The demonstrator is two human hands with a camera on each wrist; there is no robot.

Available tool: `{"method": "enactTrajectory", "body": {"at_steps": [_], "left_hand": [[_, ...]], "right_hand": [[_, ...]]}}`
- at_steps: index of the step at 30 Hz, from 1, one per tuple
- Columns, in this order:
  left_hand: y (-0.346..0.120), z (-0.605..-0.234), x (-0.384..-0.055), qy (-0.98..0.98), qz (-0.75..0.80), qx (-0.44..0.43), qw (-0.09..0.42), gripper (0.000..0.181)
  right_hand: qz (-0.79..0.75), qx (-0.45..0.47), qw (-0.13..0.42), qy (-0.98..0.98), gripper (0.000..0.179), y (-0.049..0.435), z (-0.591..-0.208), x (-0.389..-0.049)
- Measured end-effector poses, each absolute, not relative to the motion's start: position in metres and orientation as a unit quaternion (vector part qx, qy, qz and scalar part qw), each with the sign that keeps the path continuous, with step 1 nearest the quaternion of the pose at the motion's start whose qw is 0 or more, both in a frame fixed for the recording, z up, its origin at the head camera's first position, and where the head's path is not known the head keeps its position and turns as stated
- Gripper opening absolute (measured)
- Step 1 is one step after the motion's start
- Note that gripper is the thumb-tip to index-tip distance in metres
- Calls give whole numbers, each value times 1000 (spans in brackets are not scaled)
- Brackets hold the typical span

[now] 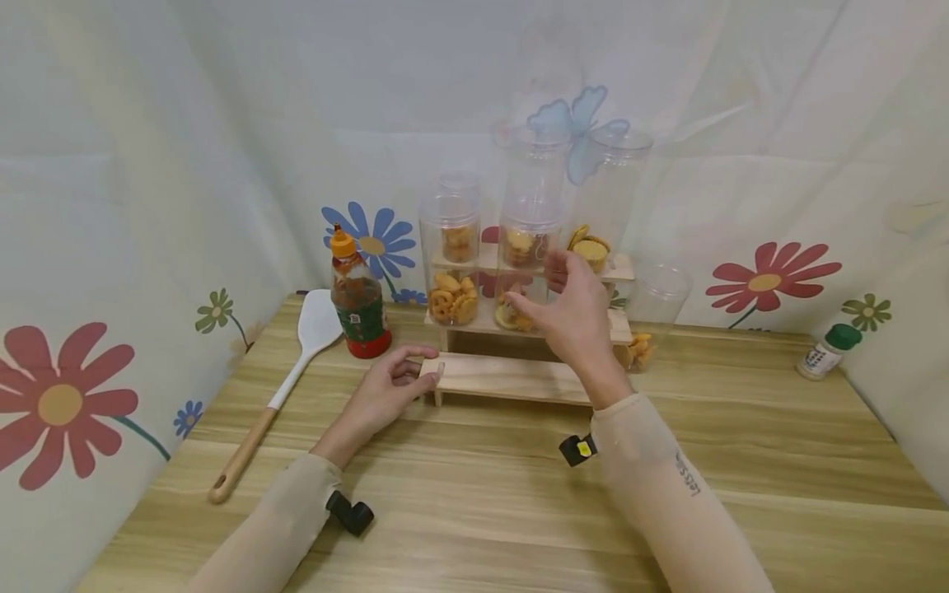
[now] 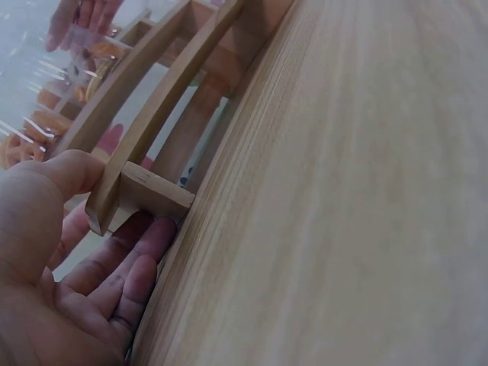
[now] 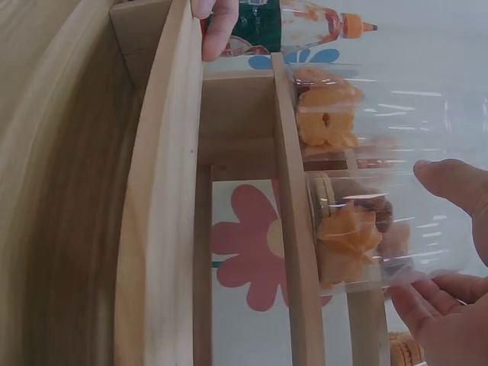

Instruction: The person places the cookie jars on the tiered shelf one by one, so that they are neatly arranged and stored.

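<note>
A stepped wooden rack point(image 1: 511, 377) stands on the table with clear snack jars on its upper steps. My left hand point(image 1: 389, 387) pinches the left end of its lowest step, thumb above and fingers underneath, as the left wrist view shows on the bare wood point(image 2: 149, 126). On the middle step, my right hand point(image 1: 574, 317) holds a clear jar point(image 3: 423, 221) with biscuits inside, thumb on one side and fingers on the other. Left of it is a jar of orange pretzel-like snacks point(image 1: 454, 298). More clear jars, including one with round biscuits point(image 1: 590, 251), stand on the top step behind.
A sauce bottle point(image 1: 361, 309) with an orange cap stands left of the rack. Beyond it lies a white spatula point(image 1: 270, 403) with a wooden handle. Another clear jar point(image 1: 660, 305) is at the rack's right end. A green-capped shaker point(image 1: 829, 352) stands far right. Flowered cloth hangs behind.
</note>
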State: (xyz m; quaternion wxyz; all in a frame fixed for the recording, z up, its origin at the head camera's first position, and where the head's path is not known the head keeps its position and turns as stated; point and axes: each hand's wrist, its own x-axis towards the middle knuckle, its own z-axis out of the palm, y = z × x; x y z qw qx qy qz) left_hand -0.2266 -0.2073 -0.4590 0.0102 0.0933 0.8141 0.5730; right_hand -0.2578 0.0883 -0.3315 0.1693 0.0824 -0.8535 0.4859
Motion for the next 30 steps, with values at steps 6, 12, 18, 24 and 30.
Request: {"method": "enactTrajectory", "body": {"at_steps": [6, 12, 18, 24, 30], "left_hand": [[-207, -460, -225, 814, 574, 87, 10, 38], [-206, -459, -226, 811, 577, 93, 14, 39], [-207, -459, -227, 813, 574, 94, 13, 39], [-208, -460, -227, 813, 574, 95, 15, 40], [-207, -459, -227, 813, 573, 97, 12, 40]], "right_hand": [[461, 87, 179, -865, 94, 91, -338, -252], [483, 101, 217, -842, 96, 112, -337, -241], [486, 100, 264, -827, 93, 142, -328, -231], [467, 78, 282, -834, 97, 174, -317, -221], [480, 56, 267, -834, 102, 203, -313, -223]]}}
